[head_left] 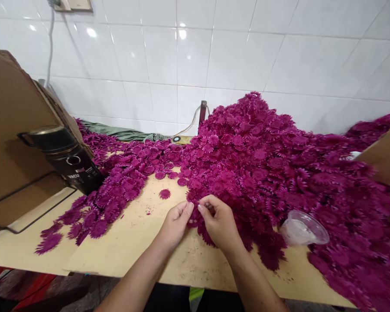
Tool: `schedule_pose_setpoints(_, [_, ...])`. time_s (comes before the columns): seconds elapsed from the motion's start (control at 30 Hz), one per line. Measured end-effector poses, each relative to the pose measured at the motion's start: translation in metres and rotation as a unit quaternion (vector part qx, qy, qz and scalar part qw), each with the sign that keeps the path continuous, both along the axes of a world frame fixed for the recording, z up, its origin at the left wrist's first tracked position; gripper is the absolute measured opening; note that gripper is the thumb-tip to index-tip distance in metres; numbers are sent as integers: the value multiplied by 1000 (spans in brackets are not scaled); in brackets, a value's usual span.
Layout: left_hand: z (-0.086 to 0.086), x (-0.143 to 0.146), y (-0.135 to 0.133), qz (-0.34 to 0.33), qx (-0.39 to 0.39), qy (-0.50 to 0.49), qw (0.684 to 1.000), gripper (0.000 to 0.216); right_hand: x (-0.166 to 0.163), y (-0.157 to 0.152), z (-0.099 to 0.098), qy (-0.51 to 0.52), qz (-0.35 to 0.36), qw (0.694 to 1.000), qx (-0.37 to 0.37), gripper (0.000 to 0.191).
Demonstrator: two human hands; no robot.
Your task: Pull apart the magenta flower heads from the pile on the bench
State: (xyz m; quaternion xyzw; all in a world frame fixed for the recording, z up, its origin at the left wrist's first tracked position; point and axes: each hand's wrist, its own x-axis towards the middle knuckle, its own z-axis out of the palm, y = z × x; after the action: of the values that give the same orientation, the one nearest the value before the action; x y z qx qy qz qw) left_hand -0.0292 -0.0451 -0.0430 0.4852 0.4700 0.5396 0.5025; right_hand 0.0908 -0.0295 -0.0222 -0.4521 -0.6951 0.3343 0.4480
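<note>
Fingers of the left hand (176,220) drawn in, thumb lying along the index side; fingers of the right hand (218,221) curled, thumb and index tips near each other. Both sets of tips meet almost head-on, small gap between. Cannot tell whether either is clamped on a flower; tips and shadow hide it. Purple petals show right behind and just under the tips, at the near edge of the big flower pile (247,160). Pile's lower edge runs under and beside the right hand; left hand is over bare counter (117,253), forearms angled in from the near edge.

Single flower (164,193) lies flat and alone, beyond the left hand and a bit left, not touching it. Second heap, left flower spread (126,184), well left of the fingers, trailing toward the near edge; joins the big pile at the back. Petal scraps dot the bare patch between.

Right of right hand: clear plastic cup (301,229), tilted, among flowers. Far left: black flask (68,158), leaning in view, beside the left flower spread and in front of cardboard (16,99); thin black wire frame (40,219) next to it. Back: green cloth (120,131) along the white tiled wall (195,56).
</note>
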Motion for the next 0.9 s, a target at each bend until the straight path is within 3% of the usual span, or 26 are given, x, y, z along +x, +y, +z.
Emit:
schedule_pose_setpoints(0.2, [14, 7, -7, 22, 61, 69, 996, 35, 1, 25, 17, 50, -127, 990, 37, 10])
schedule_pose_setpoints(0.3, [16, 3, -18, 25, 81, 94, 992, 35, 24, 58, 28, 59, -295, 951, 70, 4])
schedule_pose_setpoints(0.4, [14, -6, -25, 17, 59, 102, 993, 35, 58, 89, 39, 55, -345, 935, 65, 5])
schedule_pose_setpoints(0.47, [13, -10, -22, 9, 38, 66, 997, 30, 70, 95, 44, 22, -327, 941, 82, 18])
schedule_pose_setpoints(0.57, [13, -8, -10, -5, 29, 7, 1000, 28, 62, 76, 45, -60, -269, 946, 169, 32])
schedule_pose_setpoints(0.63, [11, -4, -1, -3, 15, -13, 1000, 31, 45, 51, 40, -99, -219, 943, 232, 25])
schedule_pose_setpoints(0.7, [7, 0, 6, 3, -6, -27, 1000, 37, 27, 26, 33, -116, -149, 951, 243, 14])
schedule_pose_setpoints(0.77, [2, 3, 10, 10, -20, -35, 999, 40, 13, 9, 23, -129, -70, 972, 185, 10])
schedule_pose_setpoints(0.9, [0, 3, 11, 8, -29, -28, 999, 41, 5, 2, 7, -65, 55, 996, -13, 8])
